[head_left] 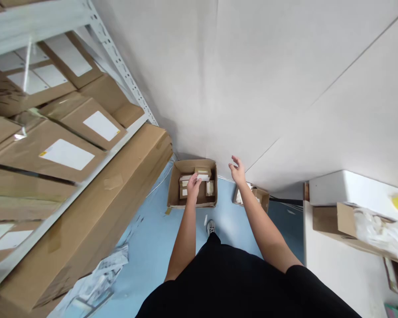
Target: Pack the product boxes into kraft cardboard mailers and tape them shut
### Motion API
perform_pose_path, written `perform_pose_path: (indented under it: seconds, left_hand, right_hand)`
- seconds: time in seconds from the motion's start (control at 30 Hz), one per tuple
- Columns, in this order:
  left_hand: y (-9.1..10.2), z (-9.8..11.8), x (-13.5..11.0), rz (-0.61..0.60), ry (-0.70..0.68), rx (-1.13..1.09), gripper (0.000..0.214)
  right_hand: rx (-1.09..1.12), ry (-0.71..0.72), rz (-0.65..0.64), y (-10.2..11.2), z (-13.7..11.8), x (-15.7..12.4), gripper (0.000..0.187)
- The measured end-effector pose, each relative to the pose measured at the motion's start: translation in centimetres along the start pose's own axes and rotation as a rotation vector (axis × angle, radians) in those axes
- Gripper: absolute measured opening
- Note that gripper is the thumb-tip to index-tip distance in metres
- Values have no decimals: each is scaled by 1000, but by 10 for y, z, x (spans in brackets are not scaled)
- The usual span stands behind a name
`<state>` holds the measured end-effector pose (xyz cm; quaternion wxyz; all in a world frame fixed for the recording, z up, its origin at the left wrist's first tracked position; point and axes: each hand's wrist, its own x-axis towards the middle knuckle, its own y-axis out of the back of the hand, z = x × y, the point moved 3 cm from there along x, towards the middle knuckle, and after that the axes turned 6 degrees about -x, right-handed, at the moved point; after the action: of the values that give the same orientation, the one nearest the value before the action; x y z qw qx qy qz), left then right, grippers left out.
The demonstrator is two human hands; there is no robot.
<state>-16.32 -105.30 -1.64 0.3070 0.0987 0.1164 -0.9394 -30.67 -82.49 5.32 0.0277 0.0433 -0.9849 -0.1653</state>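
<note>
Your left hand (194, 186) hangs half closed over the open cardboard box (192, 167) on the blue floor (152, 247), fingers at a white packet (203, 177); you can't tell from here if it has hold; your right hand (238, 171) is spread open, empty, just beside a smaller box (261, 198); white-labelled cartons (82, 128) fill the steel shelf (119, 66) on your left.

No readable text shows on the white labels (66, 154) on the shelved cartons (20, 155).
</note>
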Motion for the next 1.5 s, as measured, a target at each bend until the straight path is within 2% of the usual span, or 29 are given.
perform_pose_path:
  seconds: [0.13, 0.27, 0.4, 0.53, 0.67, 0.83, 0.97, 1.1, 1.2, 1.3, 1.4, 1.5]
  left_hand:
    - [-33, 0, -8, -85, -22, -10, 53]
    - [-81, 6, -22, -198, -65, 43, 52]
    - [-149, 7, -53, -362, -118, 109, 54]
    - [-235, -4, -108, -566, -122, 173, 56]
    - [-323, -23, -183, -795, -108, 221, 56]
    - [-422, -50, -296, -1062, -121, 255, 57]
    - [-490, -76, -399, -1257, -112, 275, 60]
    - [-541, -100, -503, -1473, -88, 295, 67]
    - [-569, -119, -572, -1639, -79, 317, 67]
    - [-588, -140, -632, -1804, -59, 345, 65]
    - [-598, -161, -681, -1958, -21, 399, 60]
    - [-601, -183, -720, -2091, 20, 445, 56]
  right_hand:
    - [53, 10, 27, 26, -7, -23, 50]
    - [76, 2, 72, 64, -5, -46, 48]
    - [60, 3, 154, 124, 7, -82, 48]
    - [31, -26, 299, 206, 28, -133, 48]
    - [2, -75, 487, 300, 53, -193, 49]
    - [6, -159, 718, 414, 86, -281, 51]
    - [8, -218, 910, 494, 109, -368, 51]
    - [11, -288, 1133, 555, 126, -460, 52]
    - [27, -326, 1299, 585, 136, -522, 51]
    - [37, -379, 1453, 600, 149, -574, 51]
    - [55, -462, 1606, 600, 164, -616, 51]
    - [70, -565, 1748, 587, 180, -651, 51]
